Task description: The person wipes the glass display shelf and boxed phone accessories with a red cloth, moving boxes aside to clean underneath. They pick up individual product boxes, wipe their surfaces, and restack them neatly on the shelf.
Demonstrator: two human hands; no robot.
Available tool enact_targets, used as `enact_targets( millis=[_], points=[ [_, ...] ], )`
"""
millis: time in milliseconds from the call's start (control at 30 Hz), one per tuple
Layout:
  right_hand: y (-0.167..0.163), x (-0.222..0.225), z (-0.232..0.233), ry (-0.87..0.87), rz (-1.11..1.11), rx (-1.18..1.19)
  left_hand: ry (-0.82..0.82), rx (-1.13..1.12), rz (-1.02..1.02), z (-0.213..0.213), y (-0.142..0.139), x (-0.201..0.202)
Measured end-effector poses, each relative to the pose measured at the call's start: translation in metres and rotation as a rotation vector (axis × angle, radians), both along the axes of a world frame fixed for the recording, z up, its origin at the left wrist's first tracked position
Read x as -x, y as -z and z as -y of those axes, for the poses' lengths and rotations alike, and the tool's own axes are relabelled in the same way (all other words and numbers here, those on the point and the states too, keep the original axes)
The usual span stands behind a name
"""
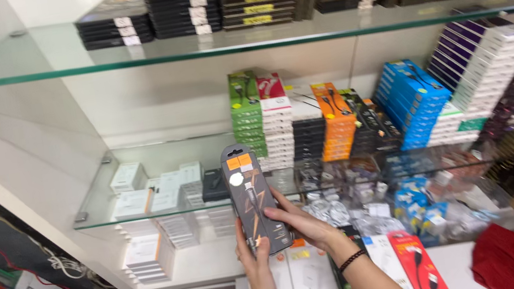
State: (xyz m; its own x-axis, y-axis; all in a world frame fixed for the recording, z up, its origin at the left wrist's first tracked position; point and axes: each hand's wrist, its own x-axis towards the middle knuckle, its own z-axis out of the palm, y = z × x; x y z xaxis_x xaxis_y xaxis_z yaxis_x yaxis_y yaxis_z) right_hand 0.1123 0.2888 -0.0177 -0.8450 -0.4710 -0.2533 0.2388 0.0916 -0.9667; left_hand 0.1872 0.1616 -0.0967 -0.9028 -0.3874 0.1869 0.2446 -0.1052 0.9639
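Grip shared at centre frame: left hand [256, 261] and right hand [304, 225] both closed round the lower end of a tall grey-and-orange cable box [252, 197], upright before the glass shelf [144, 214]; best kept vertical, thumbs clear of its front

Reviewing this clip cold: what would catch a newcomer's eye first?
At centre, the left hand and right hand hold up a tall grey cable box with orange accents. Behind it, on the middle glass shelf, stand bright stacks: green boxes, orange boxes and blue boxes.
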Motion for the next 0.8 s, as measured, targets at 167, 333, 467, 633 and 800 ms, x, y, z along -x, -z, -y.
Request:
enact_targets(
  millis=[167,333,467,633,800],
  points=[
    [0.028,-0.037,-0.092,0.209,-0.033,0.237,0.097,0.191,0.069,-0.086,-0.009,-0.032],
    [0.066,-0.075,-0.234,0.531,0.099,0.399,0.507,0.271,0.068,-0.168,-0.009,-0.051],
    [0.088,-0.117,-0.342,0.738,0.242,0.369,0.532,0.953,0.172,-0.192,0.008,-0.046],
    [0.126,-0.159,-0.420,0.801,0.316,0.174,0.424,1.335,0.049,-0.198,0.035,-0.047],
    [0.181,-0.155,-0.443,0.758,0.512,0.216,0.452,1.359,0.093,-0.203,0.035,-0.050]
  ],
)
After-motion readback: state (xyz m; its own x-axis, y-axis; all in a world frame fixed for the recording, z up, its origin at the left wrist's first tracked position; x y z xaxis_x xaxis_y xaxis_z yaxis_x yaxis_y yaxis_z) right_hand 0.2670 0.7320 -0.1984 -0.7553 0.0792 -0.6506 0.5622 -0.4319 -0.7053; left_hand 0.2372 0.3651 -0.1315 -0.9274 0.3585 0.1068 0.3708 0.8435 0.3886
